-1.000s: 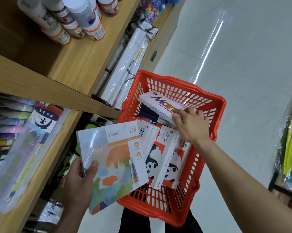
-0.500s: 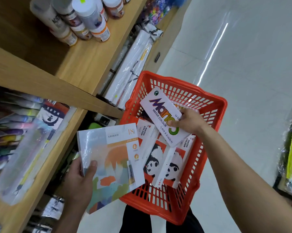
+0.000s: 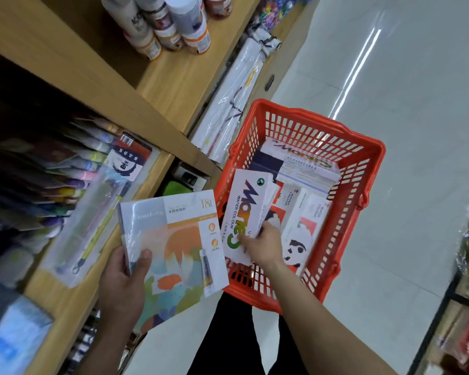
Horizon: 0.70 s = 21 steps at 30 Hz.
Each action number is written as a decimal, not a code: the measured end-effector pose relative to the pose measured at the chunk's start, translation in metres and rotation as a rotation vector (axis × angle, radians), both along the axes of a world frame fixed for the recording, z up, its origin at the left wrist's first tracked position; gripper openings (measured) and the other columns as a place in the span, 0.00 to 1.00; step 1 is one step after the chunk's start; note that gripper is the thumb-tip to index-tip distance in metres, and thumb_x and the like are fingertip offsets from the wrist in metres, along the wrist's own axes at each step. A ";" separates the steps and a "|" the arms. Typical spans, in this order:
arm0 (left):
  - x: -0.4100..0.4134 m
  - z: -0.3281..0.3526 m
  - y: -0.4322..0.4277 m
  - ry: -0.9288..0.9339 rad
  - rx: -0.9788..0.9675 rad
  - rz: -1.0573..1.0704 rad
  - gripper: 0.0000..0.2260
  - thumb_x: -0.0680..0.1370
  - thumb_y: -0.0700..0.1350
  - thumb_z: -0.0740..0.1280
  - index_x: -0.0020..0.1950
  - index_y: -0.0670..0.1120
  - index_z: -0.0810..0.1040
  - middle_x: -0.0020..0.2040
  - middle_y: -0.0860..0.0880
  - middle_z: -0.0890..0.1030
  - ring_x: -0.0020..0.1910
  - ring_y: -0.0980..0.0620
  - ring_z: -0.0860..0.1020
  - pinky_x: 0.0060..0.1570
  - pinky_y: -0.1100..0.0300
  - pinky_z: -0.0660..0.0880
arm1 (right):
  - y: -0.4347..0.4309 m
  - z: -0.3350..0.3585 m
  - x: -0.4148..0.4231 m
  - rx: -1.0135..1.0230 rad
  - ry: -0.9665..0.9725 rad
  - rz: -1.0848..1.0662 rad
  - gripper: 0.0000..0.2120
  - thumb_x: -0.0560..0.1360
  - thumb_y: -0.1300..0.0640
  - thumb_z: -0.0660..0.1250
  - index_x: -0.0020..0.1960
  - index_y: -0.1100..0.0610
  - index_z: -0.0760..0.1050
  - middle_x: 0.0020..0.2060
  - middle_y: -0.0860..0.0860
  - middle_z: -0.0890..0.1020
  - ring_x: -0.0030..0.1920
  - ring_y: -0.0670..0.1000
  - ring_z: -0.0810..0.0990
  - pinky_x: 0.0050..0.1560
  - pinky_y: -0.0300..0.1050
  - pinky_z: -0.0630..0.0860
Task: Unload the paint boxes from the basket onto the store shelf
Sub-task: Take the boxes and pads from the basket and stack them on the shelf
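Head camera: right hand [image 3: 263,246] pinches the lower end of a white water-colour box [image 3: 240,212], held above the eight-o'clock corner of the red basket [image 3: 363,171]. Left hand [image 3: 125,277], at seven o'clock, grips a large wrapped paint set [image 3: 174,247], thumb on its face. Panda boxes [image 3: 298,239] lie in the basket; wooden shelf [image 3: 74,299] at nine o'clock.

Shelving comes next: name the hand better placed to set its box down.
Left. The left hand grips the large paint box beside the shelf; the right hand holds the watercolour box over the basket, farther away.
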<state>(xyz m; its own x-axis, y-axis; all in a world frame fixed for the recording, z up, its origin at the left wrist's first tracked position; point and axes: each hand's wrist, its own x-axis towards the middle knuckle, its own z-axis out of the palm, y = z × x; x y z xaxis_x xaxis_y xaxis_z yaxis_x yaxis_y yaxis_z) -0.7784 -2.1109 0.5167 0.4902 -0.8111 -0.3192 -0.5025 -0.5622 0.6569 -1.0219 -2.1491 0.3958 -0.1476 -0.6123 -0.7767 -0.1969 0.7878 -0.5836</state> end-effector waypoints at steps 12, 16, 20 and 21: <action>0.022 -0.010 0.001 0.101 0.011 -0.020 0.06 0.80 0.43 0.69 0.56 0.52 0.77 0.44 0.71 0.83 0.41 0.72 0.80 0.37 0.62 0.72 | -0.009 -0.012 0.043 -0.055 0.171 -0.262 0.35 0.71 0.48 0.78 0.72 0.58 0.68 0.64 0.59 0.77 0.63 0.60 0.78 0.65 0.60 0.77; 0.024 -0.012 0.002 0.127 -0.002 -0.032 0.07 0.80 0.42 0.68 0.52 0.55 0.78 0.43 0.72 0.82 0.42 0.73 0.80 0.34 0.75 0.73 | -0.010 -0.018 0.045 -0.060 0.143 -0.351 0.26 0.69 0.51 0.81 0.60 0.57 0.73 0.58 0.57 0.83 0.58 0.58 0.83 0.59 0.61 0.81; 0.025 -0.011 0.001 0.145 -0.010 -0.033 0.09 0.80 0.41 0.68 0.50 0.57 0.78 0.44 0.70 0.83 0.42 0.72 0.80 0.35 0.72 0.75 | -0.015 -0.020 0.049 -0.028 0.116 -0.350 0.30 0.70 0.50 0.79 0.61 0.56 0.65 0.58 0.55 0.80 0.52 0.55 0.82 0.51 0.52 0.81; 0.026 -0.011 0.001 0.143 -0.008 -0.039 0.09 0.80 0.42 0.68 0.50 0.57 0.78 0.44 0.70 0.83 0.41 0.71 0.80 0.35 0.70 0.75 | -0.015 -0.020 0.048 -0.026 0.108 -0.327 0.29 0.71 0.50 0.78 0.61 0.55 0.63 0.56 0.54 0.81 0.48 0.51 0.82 0.45 0.46 0.79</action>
<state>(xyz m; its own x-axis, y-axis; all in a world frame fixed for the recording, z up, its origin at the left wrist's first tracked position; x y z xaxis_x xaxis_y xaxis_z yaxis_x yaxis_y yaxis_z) -0.7529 -2.1103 0.5062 0.4083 -0.8312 -0.3773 -0.4243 -0.5388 0.7278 -0.9737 -2.1638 0.3755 -0.4203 -0.5380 -0.7306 0.0019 0.8047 -0.5937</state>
